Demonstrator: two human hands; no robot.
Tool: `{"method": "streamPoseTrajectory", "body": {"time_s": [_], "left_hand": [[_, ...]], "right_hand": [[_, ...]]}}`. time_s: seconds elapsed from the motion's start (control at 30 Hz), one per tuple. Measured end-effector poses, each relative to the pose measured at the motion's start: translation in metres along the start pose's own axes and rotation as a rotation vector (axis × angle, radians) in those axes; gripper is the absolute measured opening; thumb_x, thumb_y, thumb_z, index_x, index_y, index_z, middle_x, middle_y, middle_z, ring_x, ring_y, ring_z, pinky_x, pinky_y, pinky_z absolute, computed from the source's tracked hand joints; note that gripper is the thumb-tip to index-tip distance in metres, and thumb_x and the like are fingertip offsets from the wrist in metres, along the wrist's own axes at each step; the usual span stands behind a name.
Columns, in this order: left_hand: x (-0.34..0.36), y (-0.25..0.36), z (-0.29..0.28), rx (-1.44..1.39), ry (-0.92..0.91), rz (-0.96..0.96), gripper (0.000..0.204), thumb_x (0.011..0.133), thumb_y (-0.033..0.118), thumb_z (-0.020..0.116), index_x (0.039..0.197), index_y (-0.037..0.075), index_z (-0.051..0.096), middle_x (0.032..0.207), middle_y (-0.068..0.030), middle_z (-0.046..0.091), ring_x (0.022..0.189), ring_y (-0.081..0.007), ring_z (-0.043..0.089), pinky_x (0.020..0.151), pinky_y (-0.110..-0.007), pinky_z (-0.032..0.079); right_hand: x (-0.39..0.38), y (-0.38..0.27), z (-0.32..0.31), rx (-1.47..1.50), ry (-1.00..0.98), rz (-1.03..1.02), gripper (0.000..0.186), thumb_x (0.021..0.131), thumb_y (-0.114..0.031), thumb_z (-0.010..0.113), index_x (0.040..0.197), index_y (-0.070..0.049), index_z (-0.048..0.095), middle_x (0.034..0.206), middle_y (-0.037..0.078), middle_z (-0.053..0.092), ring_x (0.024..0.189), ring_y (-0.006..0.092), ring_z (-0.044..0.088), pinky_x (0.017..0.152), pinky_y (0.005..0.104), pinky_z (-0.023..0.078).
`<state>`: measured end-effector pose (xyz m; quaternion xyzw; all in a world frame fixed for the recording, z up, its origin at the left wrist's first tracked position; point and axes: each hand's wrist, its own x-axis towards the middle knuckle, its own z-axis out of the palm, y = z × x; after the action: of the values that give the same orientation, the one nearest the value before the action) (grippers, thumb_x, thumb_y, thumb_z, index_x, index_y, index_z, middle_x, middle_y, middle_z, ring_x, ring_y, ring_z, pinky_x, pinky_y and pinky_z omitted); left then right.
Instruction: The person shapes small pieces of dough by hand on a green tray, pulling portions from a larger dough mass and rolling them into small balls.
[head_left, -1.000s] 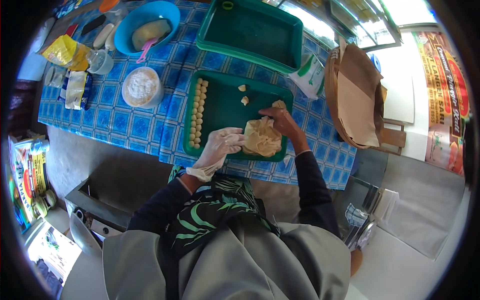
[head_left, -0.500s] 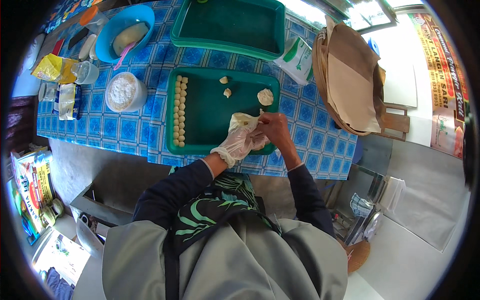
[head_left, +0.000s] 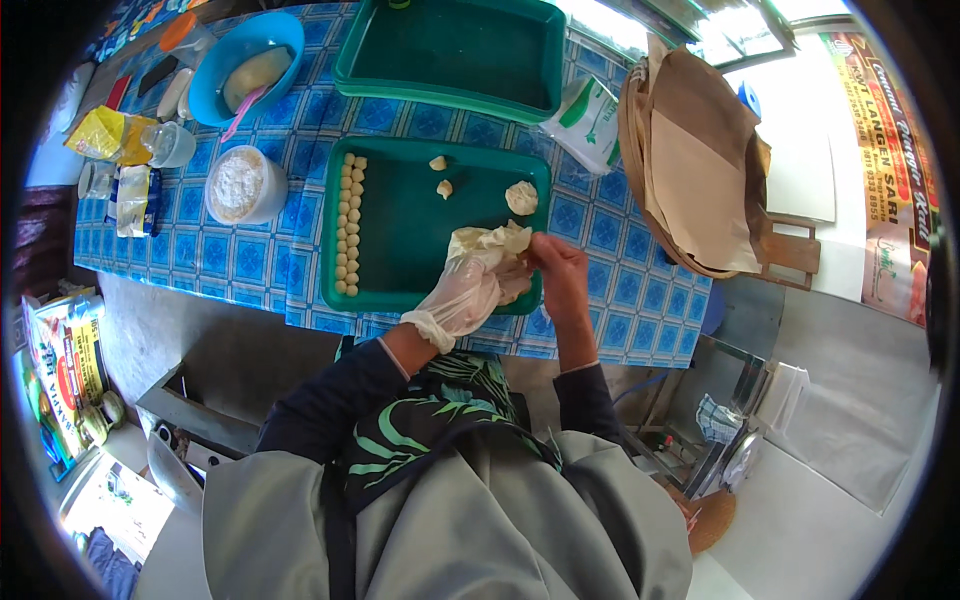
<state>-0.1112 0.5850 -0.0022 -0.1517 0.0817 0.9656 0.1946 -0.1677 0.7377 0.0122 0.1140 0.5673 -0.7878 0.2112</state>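
Note:
My left hand [head_left: 462,298] wears a thin see-through glove, gathered at the wrist, over the near right part of a green tray [head_left: 400,225]. Its fingers are curled round a crumpled pale piece [head_left: 488,241]; whether this is dough or loose glove material, I cannot tell. My bare right hand [head_left: 563,272] pinches the right end of that piece, above the tray's right rim. Just beyond lies a rough lump of dough [head_left: 521,198]. Two small dough bits, one farther [head_left: 438,162] and one nearer [head_left: 445,188], sit mid-tray. Small dough balls [head_left: 349,220] line the left side.
Behind the tray stand stacked green trays [head_left: 450,50] and a white packet [head_left: 585,125]. To the left are a tub of white powder [head_left: 240,187] and a blue bowl [head_left: 210,80] holding dough. Round woven trays with brown paper [head_left: 700,170] lean at the right.
My right hand has shifted slightly right and down, its fingertips still at the end of the pale piece. My left hand stays curled. The whole view has moved a little.

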Motion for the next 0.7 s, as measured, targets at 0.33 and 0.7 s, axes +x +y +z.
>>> {"method": "streamPoseTrajectory", "body": {"time_s": [0.33, 0.7], "left_hand": [[-0.010, 0.017, -0.016, 0.111, 0.282, 0.316, 0.028, 0.093, 0.004, 0.058, 0.117, -0.007, 0.051, 0.112, -0.0161, 0.059, 0.098, -0.0217, 0.064, 0.090, -0.032, 0.054], [-0.025, 0.039, 0.001, 0.139, 0.364, 0.315, 0.029, 0.093, -0.002, 0.054, 0.120, -0.007, 0.047, 0.119, -0.0207, 0.055, 0.104, -0.0250, 0.062, 0.092, -0.033, 0.054]], "right_hand": [[0.034, 0.012, 0.021, -0.587, -0.295, -0.336, 0.016, 0.069, -0.005, 0.074, 0.084, -0.007, 0.074, 0.075, 0.010, 0.064, 0.071, 0.0243, 0.062, 0.065, 0.0333, 0.050], [0.118, 0.024, 0.004, -1.785, -0.299, -0.849, 0.013, 0.064, -0.010, 0.071, 0.074, -0.003, 0.066, 0.084, 0.017, 0.061, 0.080, 0.0350, 0.061, 0.068, 0.0448, 0.053]]}}
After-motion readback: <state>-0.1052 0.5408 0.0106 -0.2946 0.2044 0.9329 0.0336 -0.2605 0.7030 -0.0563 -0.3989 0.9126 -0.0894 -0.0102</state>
